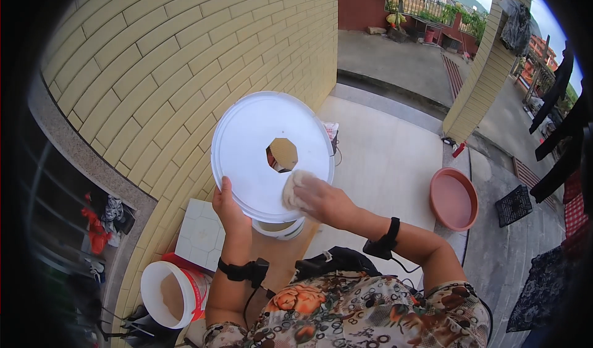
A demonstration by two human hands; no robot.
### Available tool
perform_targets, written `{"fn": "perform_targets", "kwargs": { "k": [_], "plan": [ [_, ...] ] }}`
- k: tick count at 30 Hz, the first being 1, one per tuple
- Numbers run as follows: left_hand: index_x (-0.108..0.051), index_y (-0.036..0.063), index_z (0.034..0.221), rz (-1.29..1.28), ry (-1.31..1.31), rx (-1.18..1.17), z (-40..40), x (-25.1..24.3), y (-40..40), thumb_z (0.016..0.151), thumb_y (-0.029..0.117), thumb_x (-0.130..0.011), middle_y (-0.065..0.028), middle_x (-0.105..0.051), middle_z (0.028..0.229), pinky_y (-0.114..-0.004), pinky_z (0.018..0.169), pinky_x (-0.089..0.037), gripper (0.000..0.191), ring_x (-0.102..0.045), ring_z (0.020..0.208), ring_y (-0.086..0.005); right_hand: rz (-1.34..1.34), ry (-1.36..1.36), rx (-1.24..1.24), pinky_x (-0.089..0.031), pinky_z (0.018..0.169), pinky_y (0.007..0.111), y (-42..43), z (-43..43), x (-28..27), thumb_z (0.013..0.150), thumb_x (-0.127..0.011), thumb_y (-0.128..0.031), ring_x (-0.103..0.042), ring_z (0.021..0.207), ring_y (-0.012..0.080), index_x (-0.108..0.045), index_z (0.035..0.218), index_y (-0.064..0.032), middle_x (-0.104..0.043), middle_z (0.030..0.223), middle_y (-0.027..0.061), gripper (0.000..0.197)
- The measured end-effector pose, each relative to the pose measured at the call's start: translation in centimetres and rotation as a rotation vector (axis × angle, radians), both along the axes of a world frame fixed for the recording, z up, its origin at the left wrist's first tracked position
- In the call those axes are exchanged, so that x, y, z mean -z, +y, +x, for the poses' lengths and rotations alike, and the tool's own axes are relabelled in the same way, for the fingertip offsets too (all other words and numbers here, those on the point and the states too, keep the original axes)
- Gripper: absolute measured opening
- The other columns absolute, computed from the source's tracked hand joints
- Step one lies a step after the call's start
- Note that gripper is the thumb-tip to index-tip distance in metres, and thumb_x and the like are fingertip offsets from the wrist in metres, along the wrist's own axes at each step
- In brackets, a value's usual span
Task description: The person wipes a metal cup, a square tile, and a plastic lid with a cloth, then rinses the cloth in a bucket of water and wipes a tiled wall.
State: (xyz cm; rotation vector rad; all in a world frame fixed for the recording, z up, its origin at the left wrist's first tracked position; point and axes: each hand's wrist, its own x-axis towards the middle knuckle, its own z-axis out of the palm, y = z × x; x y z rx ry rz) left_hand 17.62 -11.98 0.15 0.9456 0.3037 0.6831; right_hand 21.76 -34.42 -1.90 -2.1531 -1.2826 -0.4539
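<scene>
A round white plastic lid [245,139] with an octagonal hole in its middle is held up in front of me. My left hand [231,213] grips its lower left rim, thumb on the face. In my right hand [324,200], slightly blurred, is a beige cloth [293,190], pressed against the face just below the hole. Through the hole I see a bit of the tiled wall and some reddish and white things I cannot make out. Below the lid, partly hidden by it, stands a white bucket [282,230].
A white bucket with a red label [153,292] stands at lower left, beside a pale tile-topped surface [200,237]. The yellow tiled wall [185,70] rises at left. To the right are a reddish-brown basin [454,200], a black plastic basket [514,205] and hanging clothes [556,93].
</scene>
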Motion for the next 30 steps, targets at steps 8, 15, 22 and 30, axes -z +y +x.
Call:
{"fn": "perform_targets", "kwargs": {
  "k": [8,15,22,30],
  "plan": [
    [-0.059,-0.0006,0.101,0.211,0.112,0.125,-0.1,4.6,-1.9,0.096,0.025,-0.050,-0.0048,-0.063,0.094,-0.026,0.075,-0.048,0.028,-0.058,0.084,-0.0104,0.065,-0.194,-0.028,-0.052,0.071,0.035,4.2,3.2,-6.1,0.072,-0.068,-0.015,-0.055,0.095,0.0264,-0.055,0.118,-0.0076,-0.049,0.116,0.0093,0.049],
    [-0.056,-0.0031,0.109,0.060,0.046,0.218,-0.7,1.0,-0.5,0.096,0.025,-0.049,-0.0123,-0.064,0.101,-0.029,0.076,-0.052,0.032,-0.063,0.090,-0.0177,0.003,0.028,0.382,-0.051,0.082,0.038,-1.9,8.5,-3.3,0.077,-0.068,-0.017,-0.058,0.102,0.0300,-0.055,0.121,-0.0123,-0.050,0.124,0.0126,0.046],
    [-0.057,-0.0025,0.112,-0.015,0.042,0.027,1.4,2.4,0.0,0.096,0.028,-0.049,-0.0126,-0.063,0.108,-0.031,0.079,-0.052,0.035,-0.063,0.092,-0.0201,-0.135,0.084,-0.048,-0.054,0.073,0.037,0.3,1.2,0.1,0.073,-0.069,-0.019,-0.057,0.095,0.0293,-0.055,0.116,-0.0052,-0.048,0.112,0.0130,0.047],
    [-0.060,-0.0014,0.094,0.182,0.131,0.243,1.1,5.4,-3.2,0.098,0.026,-0.046,-0.0030,-0.062,0.087,-0.023,0.069,-0.046,0.032,-0.054,0.078,-0.0071,0.008,-0.027,0.069,-0.052,0.077,0.036,2.9,5.7,-5.3,0.070,-0.068,-0.014,-0.057,0.101,0.0278,-0.056,0.119,-0.0098,-0.048,0.120,0.0099,0.051]
  ]
}}
